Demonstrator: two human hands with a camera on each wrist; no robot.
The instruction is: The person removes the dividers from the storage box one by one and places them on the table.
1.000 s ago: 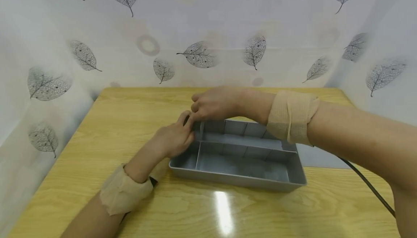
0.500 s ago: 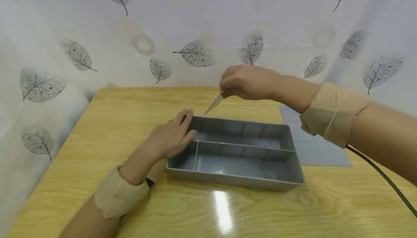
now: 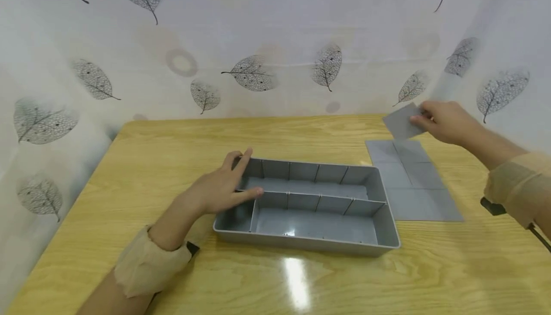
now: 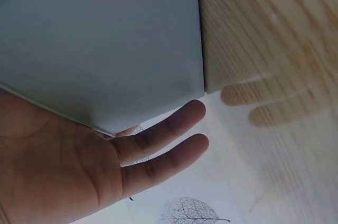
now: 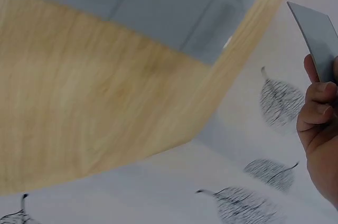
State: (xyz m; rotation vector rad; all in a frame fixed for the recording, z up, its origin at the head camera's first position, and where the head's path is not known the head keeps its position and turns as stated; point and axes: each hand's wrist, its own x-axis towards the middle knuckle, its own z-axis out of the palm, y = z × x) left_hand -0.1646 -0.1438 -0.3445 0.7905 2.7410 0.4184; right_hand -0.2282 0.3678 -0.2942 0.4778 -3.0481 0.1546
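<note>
A grey plastic drawer organizer box sits on the table, with a long divider running down its middle and a short crosswise one near its left end. My left hand rests over the box's far left corner, the thumb stretched across its inside. In the left wrist view, two fingers extend straight past the box's outer wall. Off to the right, my right hand pinches a small thin grey divider plate in the air. The right wrist view shows the same plate standing up from curled fingers.
Several flat grey plates lie edge to edge on the wooden table, right of the box. A white leaf-patterned curtain hangs behind the table and at both sides. A cable trails from the right wristband.
My right hand has moved from the box's far left corner to above the flat plates at the right, bringing the divider plate with it. The left hand stays at the box's left end.
</note>
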